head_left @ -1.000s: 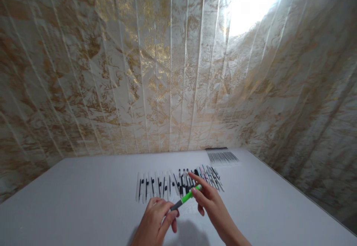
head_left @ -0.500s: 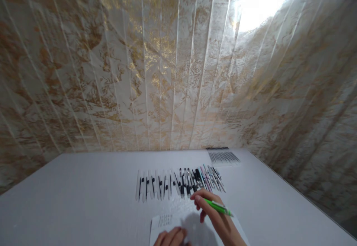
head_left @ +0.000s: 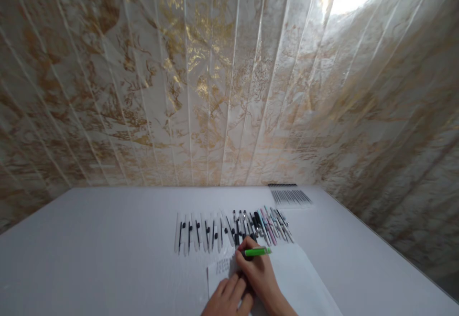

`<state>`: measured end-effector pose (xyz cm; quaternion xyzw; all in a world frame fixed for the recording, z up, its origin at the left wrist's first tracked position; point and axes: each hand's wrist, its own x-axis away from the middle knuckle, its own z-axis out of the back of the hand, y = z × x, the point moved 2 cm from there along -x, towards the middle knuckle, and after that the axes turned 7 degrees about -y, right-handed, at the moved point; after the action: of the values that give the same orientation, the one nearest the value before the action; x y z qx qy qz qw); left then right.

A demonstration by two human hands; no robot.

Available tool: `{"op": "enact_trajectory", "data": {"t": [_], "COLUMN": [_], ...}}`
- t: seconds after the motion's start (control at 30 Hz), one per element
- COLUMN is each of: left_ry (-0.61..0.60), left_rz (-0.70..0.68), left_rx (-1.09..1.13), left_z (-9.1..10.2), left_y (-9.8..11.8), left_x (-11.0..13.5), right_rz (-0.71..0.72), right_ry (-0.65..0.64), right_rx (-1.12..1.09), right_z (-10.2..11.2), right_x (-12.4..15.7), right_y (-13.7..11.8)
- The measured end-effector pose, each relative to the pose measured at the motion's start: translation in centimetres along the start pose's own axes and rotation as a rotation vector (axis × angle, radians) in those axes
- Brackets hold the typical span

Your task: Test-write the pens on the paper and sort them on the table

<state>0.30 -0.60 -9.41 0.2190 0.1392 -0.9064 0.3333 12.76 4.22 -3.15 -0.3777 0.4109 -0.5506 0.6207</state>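
Note:
A bright green pen (head_left: 258, 251) is gripped in my right hand (head_left: 258, 270), its fingers closed round the front part and its back end pointing right. That hand rests over a white sheet of paper (head_left: 297, 273), near a block of small dark writing (head_left: 222, 264) at the paper's upper left. The pen's tip is hidden by my fingers. My left hand (head_left: 229, 299) lies flat on the lower left of the paper, fingers stretched out, close beside my right wrist. Just beyond the paper, disassembled clear pens with black refills (head_left: 197, 234) lie in a row.
Several black, pink and pale pens (head_left: 270, 226) continue the row to the right. Farther back sits a neat set of thin grey refills (head_left: 290, 194). The white table (head_left: 107, 249) meets a patterned gold and white sheet (head_left: 201, 91) at its back edge.
My right hand has moved left and down onto the paper by the writing, with the green pen now nearly level. My left hand shows more fully, and the view has shifted slightly.

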Motion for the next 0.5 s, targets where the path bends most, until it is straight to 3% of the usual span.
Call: {"op": "enact_trajectory", "data": {"t": [0.07, 0.2, 0.5], "left_ry": [-0.042, 0.006, 0.027], "left_rz": [-0.06, -0.087, -0.03], "left_rx": [-0.059, -0.161, -0.107], "left_z": [1.4, 3.4, 3.9], "left_y": [-1.1, -2.9, -2.7], "left_x": [0.5, 1.6, 1.6], "right_rz": [0.004, 0.034, 0.028], "right_ry": [-0.004, -0.029, -0.087], "right_rx": [0.027, 0.118, 0.153], "right_z": [-0.2, -0.1, -0.1], "right_x": [0.2, 0.6, 0.4], "right_y": [0.0, 0.1, -0.2]}}
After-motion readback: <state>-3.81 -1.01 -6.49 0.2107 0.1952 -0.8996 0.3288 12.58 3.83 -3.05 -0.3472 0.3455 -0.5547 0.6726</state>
